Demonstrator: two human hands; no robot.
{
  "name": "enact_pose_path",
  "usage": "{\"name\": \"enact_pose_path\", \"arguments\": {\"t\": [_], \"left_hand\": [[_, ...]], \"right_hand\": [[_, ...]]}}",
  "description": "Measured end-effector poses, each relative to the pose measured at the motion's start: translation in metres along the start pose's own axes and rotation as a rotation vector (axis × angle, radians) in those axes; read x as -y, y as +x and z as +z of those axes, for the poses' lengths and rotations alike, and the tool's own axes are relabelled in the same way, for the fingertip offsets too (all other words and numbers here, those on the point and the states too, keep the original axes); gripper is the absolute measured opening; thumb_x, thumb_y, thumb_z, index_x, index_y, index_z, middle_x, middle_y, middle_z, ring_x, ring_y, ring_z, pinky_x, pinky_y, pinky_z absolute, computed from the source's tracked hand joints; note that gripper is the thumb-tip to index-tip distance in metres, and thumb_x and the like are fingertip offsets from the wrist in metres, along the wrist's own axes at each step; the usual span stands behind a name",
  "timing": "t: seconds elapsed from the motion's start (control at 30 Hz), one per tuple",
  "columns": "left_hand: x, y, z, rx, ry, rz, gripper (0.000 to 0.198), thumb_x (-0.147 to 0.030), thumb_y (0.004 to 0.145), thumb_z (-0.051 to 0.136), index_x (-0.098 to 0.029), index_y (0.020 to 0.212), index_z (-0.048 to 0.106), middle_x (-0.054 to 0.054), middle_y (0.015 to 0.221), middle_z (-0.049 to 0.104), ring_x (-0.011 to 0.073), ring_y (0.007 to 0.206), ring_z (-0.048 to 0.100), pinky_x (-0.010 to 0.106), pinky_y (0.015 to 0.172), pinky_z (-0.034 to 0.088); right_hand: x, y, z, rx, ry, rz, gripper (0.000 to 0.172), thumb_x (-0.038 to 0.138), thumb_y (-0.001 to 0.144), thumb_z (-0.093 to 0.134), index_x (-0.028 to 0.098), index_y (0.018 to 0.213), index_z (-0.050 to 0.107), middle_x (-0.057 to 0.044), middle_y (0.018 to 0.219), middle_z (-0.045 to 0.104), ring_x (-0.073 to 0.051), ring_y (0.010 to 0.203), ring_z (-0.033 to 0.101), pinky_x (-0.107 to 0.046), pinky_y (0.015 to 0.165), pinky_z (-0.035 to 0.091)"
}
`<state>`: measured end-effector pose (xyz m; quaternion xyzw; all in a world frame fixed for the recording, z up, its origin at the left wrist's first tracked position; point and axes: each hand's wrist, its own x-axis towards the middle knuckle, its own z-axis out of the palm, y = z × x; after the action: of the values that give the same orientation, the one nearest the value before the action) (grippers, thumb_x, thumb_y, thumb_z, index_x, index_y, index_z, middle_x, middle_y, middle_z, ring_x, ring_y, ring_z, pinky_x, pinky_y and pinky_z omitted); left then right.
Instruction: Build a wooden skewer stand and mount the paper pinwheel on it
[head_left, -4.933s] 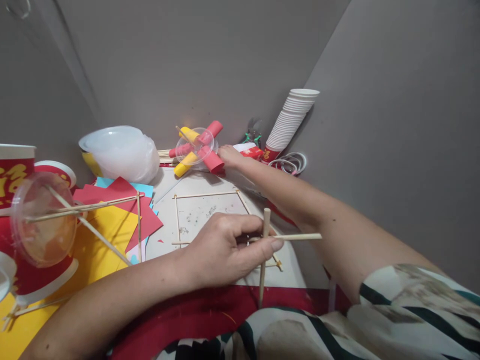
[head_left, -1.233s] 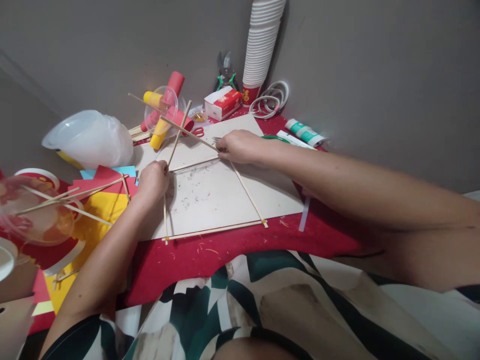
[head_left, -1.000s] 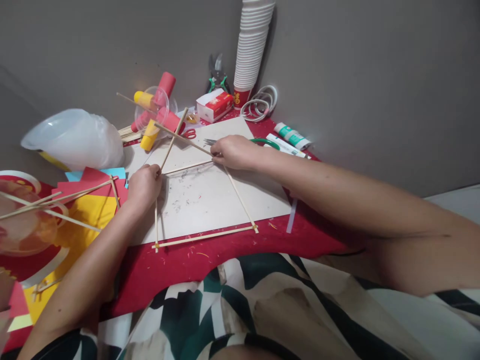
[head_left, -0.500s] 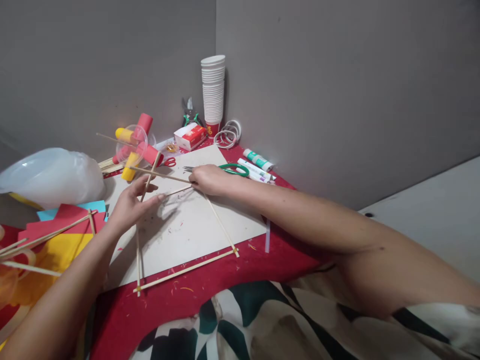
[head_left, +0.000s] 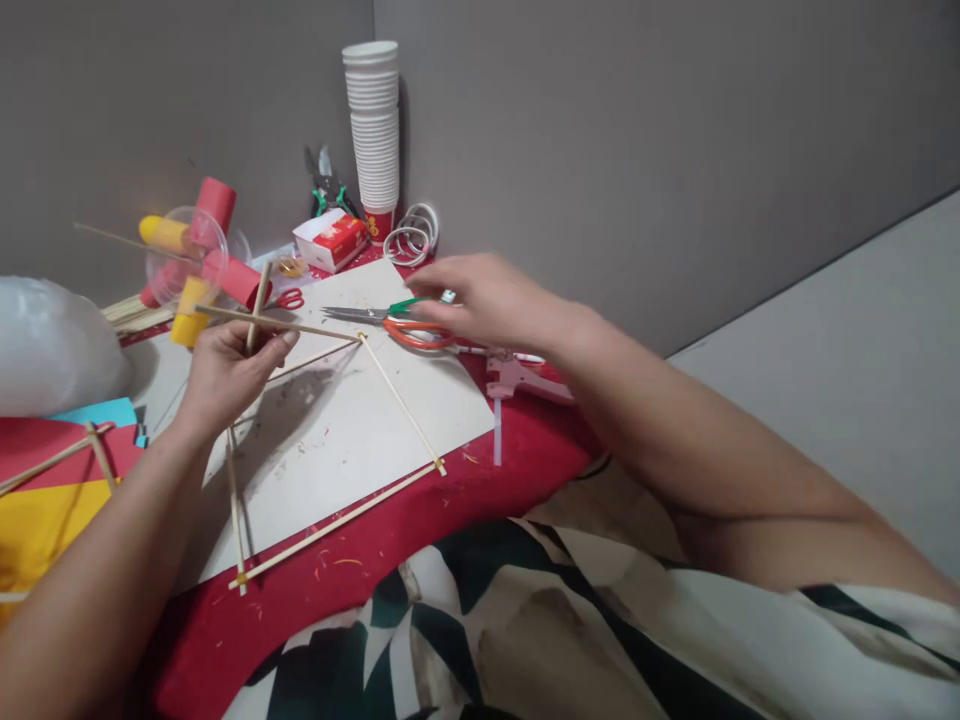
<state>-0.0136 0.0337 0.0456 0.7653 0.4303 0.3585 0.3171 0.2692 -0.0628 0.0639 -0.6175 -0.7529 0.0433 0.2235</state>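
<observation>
My left hand (head_left: 236, 370) pinches two wooden sticks where they cross at a corner of a four-sided stick frame (head_left: 341, 525). Small yellowish bindings mark the frame's other corners, and its near side lies along the board's front edge. My right hand (head_left: 487, 300) is off the frame, thumb and fingers apart, over the handles of scissors (head_left: 352, 313) with green and orange grips. Whether it touches the handles is hard to tell. Beneath the frame lies a white board (head_left: 375, 430).
A tall stack of paper cups (head_left: 375, 130) stands in the corner beside pliers (head_left: 326, 190), a red-white box (head_left: 334, 240) and white rings (head_left: 412, 235). Rightward lies a pink glue gun (head_left: 525, 378). Leftward are red and yellow paper rolls (head_left: 214, 210), small red scissors (head_left: 289, 299) and a plastic bag (head_left: 56, 345).
My right hand has let go of the frame's far corner and moved right, over the scissors. My left hand has closed on the crossed sticks. The view has shifted, showing the glue gun.
</observation>
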Motion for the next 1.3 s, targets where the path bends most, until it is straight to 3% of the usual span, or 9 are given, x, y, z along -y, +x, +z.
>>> {"name": "enact_pose_path", "arguments": {"t": [0.13,0.27,0.4,0.57,0.73,0.9,0.97,1.17,1.3], "left_hand": [[0.001,0.000,-0.001,0.034,-0.005,0.012,0.021,-0.044,0.073,0.075,-0.024,0.076,0.073,-0.001,0.061,0.056,0.0116,0.053,0.044,0.026,0.049,0.035],[0.002,0.000,0.000,0.047,-0.065,0.037,0.032,-0.045,0.073,0.077,-0.024,0.096,0.076,0.000,0.073,0.064,0.0136,0.064,0.053,0.026,0.059,0.043],[0.002,0.000,0.002,0.014,-0.094,0.065,0.028,-0.045,0.073,0.076,-0.024,0.092,0.076,0.002,0.083,0.070,0.0133,0.065,0.054,0.027,0.060,0.043],[0.006,0.000,0.003,0.013,-0.133,0.098,0.028,-0.044,0.075,0.075,-0.020,0.090,0.079,0.004,0.080,0.072,0.0134,0.064,0.054,0.026,0.058,0.042],[0.013,0.002,0.004,0.032,-0.181,0.138,0.033,-0.046,0.074,0.078,-0.015,0.086,0.079,0.006,0.081,0.073,0.0156,0.073,0.062,0.025,0.062,0.045],[0.016,0.003,0.006,0.036,-0.240,0.168,0.034,-0.050,0.073,0.081,-0.016,0.080,0.078,0.005,0.077,0.072,0.0155,0.071,0.064,0.024,0.059,0.048],[0.015,0.003,0.006,0.030,-0.251,0.177,0.033,-0.050,0.073,0.081,-0.017,0.075,0.077,0.005,0.074,0.072,0.0151,0.069,0.063,0.023,0.057,0.048],[0.014,0.002,0.006,0.028,-0.286,0.194,0.030,-0.047,0.073,0.082,-0.019,0.082,0.079,0.004,0.071,0.071,0.0147,0.064,0.063,0.024,0.054,0.048],[0.013,0.000,0.006,0.025,-0.288,0.201,0.030,-0.047,0.074,0.082,-0.018,0.081,0.079,0.003,0.070,0.070,0.0146,0.064,0.062,0.025,0.055,0.047]], "right_hand": [[-0.023,-0.072,-0.023,0.051,-0.154,0.236,0.037,0.043,0.094,0.052,0.021,0.116,0.073,-0.012,0.107,0.075,-0.029,0.090,0.068,-0.038,0.075,0.049],[-0.030,-0.119,-0.011,0.247,-0.257,0.367,0.051,0.052,0.091,0.052,0.020,0.128,0.066,-0.016,0.120,0.072,-0.034,0.104,0.068,-0.041,0.077,0.052],[-0.032,-0.130,0.008,0.285,-0.281,0.429,0.045,0.047,0.090,0.053,0.022,0.127,0.060,-0.014,0.125,0.069,-0.033,0.105,0.068,-0.040,0.073,0.053],[-0.036,-0.127,0.018,0.263,-0.281,0.497,0.036,0.043,0.090,0.049,0.023,0.120,0.055,-0.014,0.105,0.074,-0.031,0.086,0.071,-0.038,0.065,0.049],[-0.033,-0.134,0.002,0.043,0.007,0.542,0.020,0.045,0.082,0.064,0.033,0.096,0.056,-0.015,0.094,0.073,-0.027,0.075,0.068,-0.040,0.068,0.050],[-0.017,-0.129,-0.023,-0.430,0.711,0.482,0.047,0.046,0.060,0.088,0.027,0.094,0.062,-0.006,0.087,0.071,-0.019,0.062,0.062,-0.033,0.054,0.050],[-0.004,-0.119,-0.022,-0.512,0.939,0.413,0.045,0.044,0.061,0.089,0.025,0.095,0.066,-0.006,0.094,0.071,-0.014,0.055,0.056,-0.030,0.047,0.047],[0.026,-0.078,0.015,-0.013,0.892,0.399,0.036,0.057,0.088,0.067,0.022,0.095,0.071,-0.004,0.075,0.068,-0.012,0.047,0.050,-0.027,0.038,0.041],[0.025,-0.049,0.034,0.124,0.643,0.291,0.040,0.060,0.092,0.060,0.023,0.095,0.075,0.000,0.055,0.059,-0.014,0.047,0.052,-0.026,0.040,0.042]]}}
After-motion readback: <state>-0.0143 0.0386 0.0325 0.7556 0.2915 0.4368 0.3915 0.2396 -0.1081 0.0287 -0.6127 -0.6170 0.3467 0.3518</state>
